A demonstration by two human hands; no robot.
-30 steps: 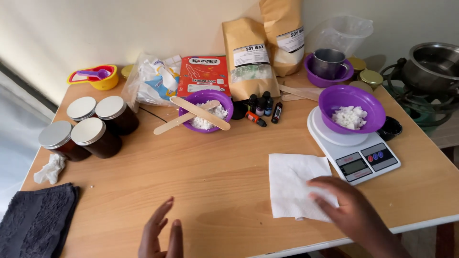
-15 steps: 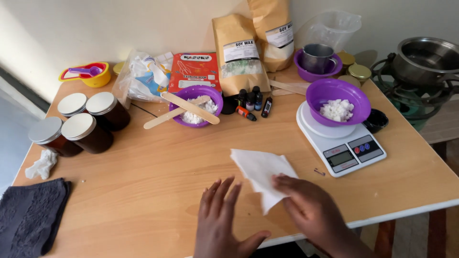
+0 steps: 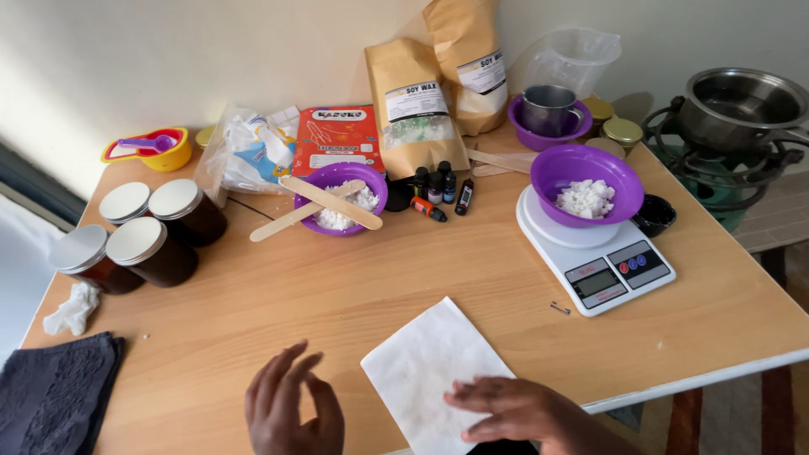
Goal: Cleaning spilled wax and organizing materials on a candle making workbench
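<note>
Head view: looking down on a wooden tabletop [image 3: 472, 278], read left to right.
Dark cloth [image 3: 55, 392]: lies at the near left corner.
Jars [image 3: 139, 236]: four brown glass jars with silver lids on, contents unseen.
Left hand [image 3: 291, 404]: hovers over bare wood just left of the sheet, fingers spread, holding nothing.
Left purple bowl [image 3: 337, 198]: white flakes inside, two wooden sticks laid across its rim.
White paper sheet [image 3: 438, 375]: flat at the near edge, skewed.
Right hand [image 3: 514, 409]: pressed palm-down on the sheet's near corner, fingers open, pinning it.
Doing it well: I'd judge flat, even pressure stops the sheet sliding.
Scale bowl [image 3: 590, 173]: purple, on the white scale [image 3: 594, 253], holding white chunks.
</note>
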